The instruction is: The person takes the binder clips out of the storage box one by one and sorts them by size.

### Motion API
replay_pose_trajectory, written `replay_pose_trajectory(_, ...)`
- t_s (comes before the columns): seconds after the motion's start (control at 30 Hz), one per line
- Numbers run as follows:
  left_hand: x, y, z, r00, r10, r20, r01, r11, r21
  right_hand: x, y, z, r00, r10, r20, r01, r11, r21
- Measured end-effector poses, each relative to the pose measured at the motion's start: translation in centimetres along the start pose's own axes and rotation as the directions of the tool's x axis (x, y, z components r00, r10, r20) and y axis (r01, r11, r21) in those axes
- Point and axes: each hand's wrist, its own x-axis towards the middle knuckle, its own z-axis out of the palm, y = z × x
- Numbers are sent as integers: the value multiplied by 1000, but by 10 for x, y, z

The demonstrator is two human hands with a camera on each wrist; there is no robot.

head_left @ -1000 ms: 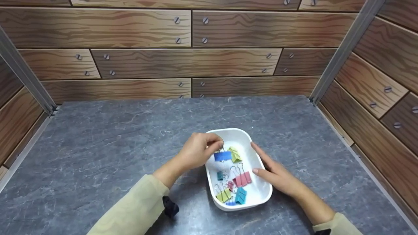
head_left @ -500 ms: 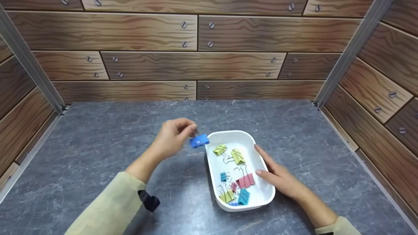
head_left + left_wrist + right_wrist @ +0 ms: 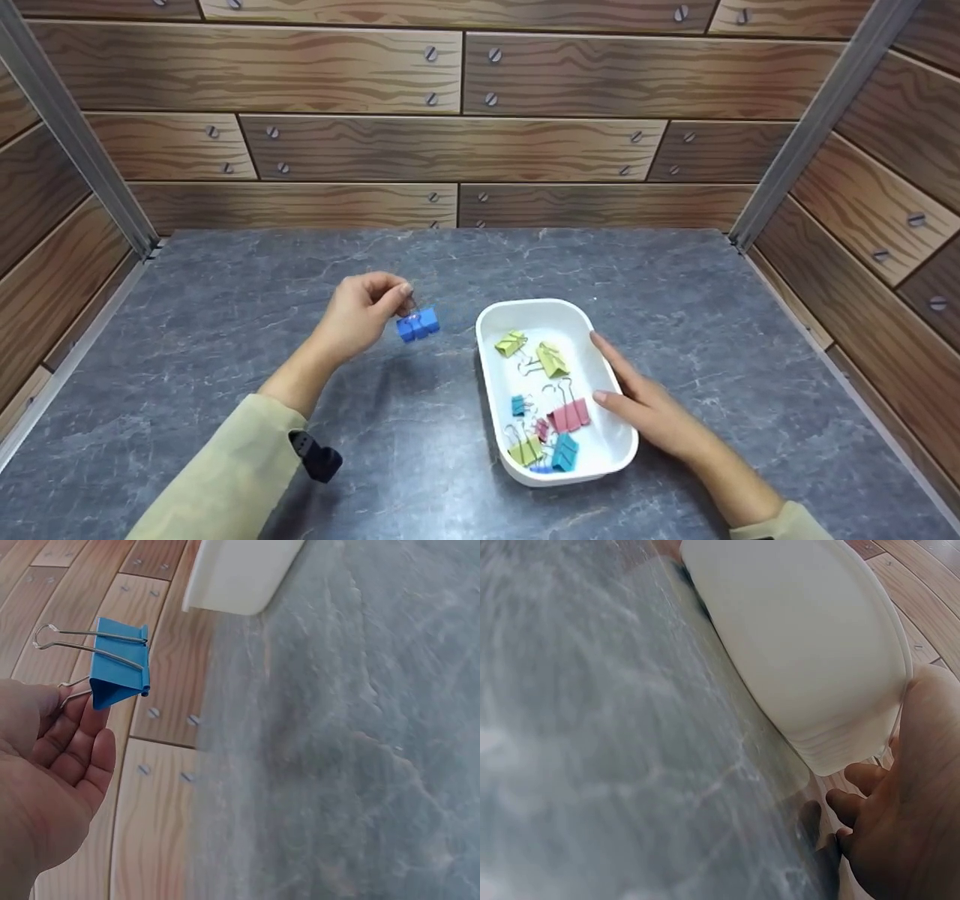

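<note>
My left hand (image 3: pixel 358 315) pinches a wire handle of a blue binder clip (image 3: pixel 418 325), held above the table to the left of the white plastic box (image 3: pixel 491 390). In the left wrist view the blue clip's body and second handle stick out past the fingertips. My right hand (image 3: pixel 652 412) rests against the box's right rim, thumb over the edge and index finger fairly straight along it. Inside the box lie a pink clip (image 3: pixel 569 415), a teal clip (image 3: pixel 565 453), a small teal clip (image 3: pixel 519 406) and several yellow-green clips (image 3: pixel 553 360).
A grey marbled tabletop (image 3: pixel 247 322) spreads around the box. Wood-patterned walls (image 3: pixel 360 146) enclose it at the back and both sides, with grey metal posts (image 3: pixel 814 112) at the corners. A black strap (image 3: pixel 316 457) hangs from the left sleeve.
The left hand has lifted the blue binder clip out of the box and carried it leftward over the table. The right hand has stayed at the box's rim.
</note>
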Motion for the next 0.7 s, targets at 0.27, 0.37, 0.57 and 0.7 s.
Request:
replay_pose_trajectory(0.27,4,-20,13,998,-54,35,53,998,14,0,-1,1,1000,4,17,-5,999,46)
replay_pose_trajectory(0.37,7,-28,20,997,-67,40,67,998,19,0,-1,1,1000,8,21,-9,999,47)
replay_pose_trajectory(0.57,11,-39,32,994,-96,55,95,995,24,0,1,2,1000,-2,28,0,998,65)
replay_pose_trajectory(0.7,14,-43,38,994,-101,46,99,994,38,-2,1,2,1000,1,13,-2,998,65)
